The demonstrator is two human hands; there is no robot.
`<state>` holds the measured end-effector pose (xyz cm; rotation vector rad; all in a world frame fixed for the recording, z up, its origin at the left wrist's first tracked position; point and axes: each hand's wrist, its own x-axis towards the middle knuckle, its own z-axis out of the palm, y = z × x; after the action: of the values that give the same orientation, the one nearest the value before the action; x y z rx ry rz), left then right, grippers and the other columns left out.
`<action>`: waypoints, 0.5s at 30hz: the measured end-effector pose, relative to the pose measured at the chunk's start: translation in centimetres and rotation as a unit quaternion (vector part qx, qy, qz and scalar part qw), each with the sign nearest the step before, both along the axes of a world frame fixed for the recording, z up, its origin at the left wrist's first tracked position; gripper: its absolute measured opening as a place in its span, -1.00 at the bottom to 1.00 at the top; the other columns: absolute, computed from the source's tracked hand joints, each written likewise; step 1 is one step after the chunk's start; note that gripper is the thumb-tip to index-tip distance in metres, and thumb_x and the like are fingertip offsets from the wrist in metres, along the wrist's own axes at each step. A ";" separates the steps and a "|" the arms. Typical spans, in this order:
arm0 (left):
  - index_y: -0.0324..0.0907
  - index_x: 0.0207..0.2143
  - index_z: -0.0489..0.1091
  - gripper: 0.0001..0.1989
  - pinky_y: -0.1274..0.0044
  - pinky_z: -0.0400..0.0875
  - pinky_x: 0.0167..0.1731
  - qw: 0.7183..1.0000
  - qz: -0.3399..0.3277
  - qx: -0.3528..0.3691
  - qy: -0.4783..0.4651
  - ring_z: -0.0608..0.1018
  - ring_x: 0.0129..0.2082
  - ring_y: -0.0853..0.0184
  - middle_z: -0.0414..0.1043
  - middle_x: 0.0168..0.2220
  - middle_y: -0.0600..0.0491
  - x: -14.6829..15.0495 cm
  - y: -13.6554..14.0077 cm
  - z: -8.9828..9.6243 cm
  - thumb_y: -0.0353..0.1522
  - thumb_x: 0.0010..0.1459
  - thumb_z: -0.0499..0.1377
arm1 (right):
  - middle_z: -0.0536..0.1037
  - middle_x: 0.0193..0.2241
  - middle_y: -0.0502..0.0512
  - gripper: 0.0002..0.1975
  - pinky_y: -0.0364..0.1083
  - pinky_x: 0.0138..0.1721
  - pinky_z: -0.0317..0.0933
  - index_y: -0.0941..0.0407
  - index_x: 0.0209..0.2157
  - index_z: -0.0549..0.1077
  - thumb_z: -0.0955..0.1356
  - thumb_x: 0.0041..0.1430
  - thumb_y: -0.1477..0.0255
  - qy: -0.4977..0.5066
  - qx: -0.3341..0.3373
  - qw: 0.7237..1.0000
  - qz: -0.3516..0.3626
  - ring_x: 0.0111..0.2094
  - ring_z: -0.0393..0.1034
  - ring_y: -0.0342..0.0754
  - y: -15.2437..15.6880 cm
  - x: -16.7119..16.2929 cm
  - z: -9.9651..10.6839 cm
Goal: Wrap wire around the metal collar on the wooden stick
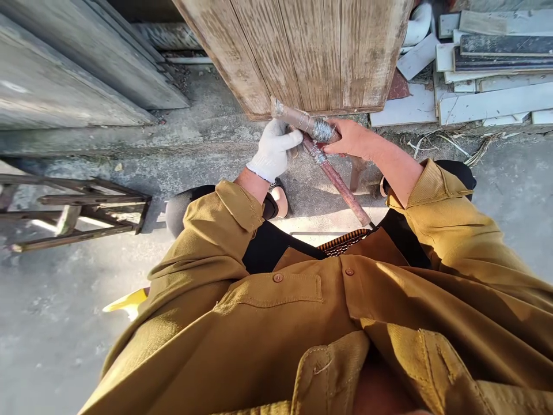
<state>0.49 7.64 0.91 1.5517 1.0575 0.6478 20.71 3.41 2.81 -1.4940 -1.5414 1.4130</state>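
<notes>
Two hands (276, 151) (351, 138) around one wire-wrapped rod (334, 176)

A white-gloved left hand (274, 151) and bare right hand (351, 138) meet at a reddish-brown rod (341, 187) wrapped in silver wire (322, 131), above mustard-yellow sleeves (207, 230) and grey concrete (52, 311).

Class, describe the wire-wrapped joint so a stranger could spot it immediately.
Find the big weathered wooden door at the top. Just below its bottom edge, a gloved left hand and bare right hand hold two rusty rods. The joint is the shiny silver wire coil where they cross.
</notes>
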 end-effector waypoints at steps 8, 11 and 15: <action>0.02 0.03 0.54 -0.23 0.16 0.63 -0.04 0.998 -0.039 0.044 -0.001 0.67 0.17 0.02 0.69 -0.02 -0.08 -0.6 0.2 -1.0 0.38 0.04 0.25 | 0.50 -0.41 0.00 -0.57 -0.06 -0.38 0.42 0.08 -0.14 0.50 0.59 -0.02 0.25 0.005 -0.034 0.999 0.043 -0.39 0.42 -0.01 -0.4 0.0 -0.9; 0.04 0.04 0.54 -0.12 0.10 0.58 0.07 0.999 -0.042 0.015 -0.009 0.61 0.25 0.01 0.70 -0.07 -0.03 -0.4 0.2 -0.4 0.46 -0.05 0.19 | 0.52 -0.38 0.01 -0.56 -0.06 -0.34 0.43 0.10 -0.12 0.50 0.59 -0.01 0.28 -0.002 -0.024 0.999 0.028 -0.36 0.44 0.01 -0.2 0.1 -1.1; 0.17 0.08 0.51 0.05 0.07 0.41 0.26 0.993 -0.106 0.033 0.044 0.45 0.34 0.09 0.71 -0.21 0.11 -0.1 0.1 1.1 0.60 -0.22 0.01 | 0.57 -0.29 0.06 -0.55 -0.02 -0.24 0.48 0.12 -0.07 0.50 0.58 0.05 0.27 -0.029 0.010 0.999 0.015 -0.28 0.49 0.04 0.1 0.4 -0.4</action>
<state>0.42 7.72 1.96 1.7357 0.9260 0.4761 21.13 3.56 2.43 -1.5188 -1.6148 1.3762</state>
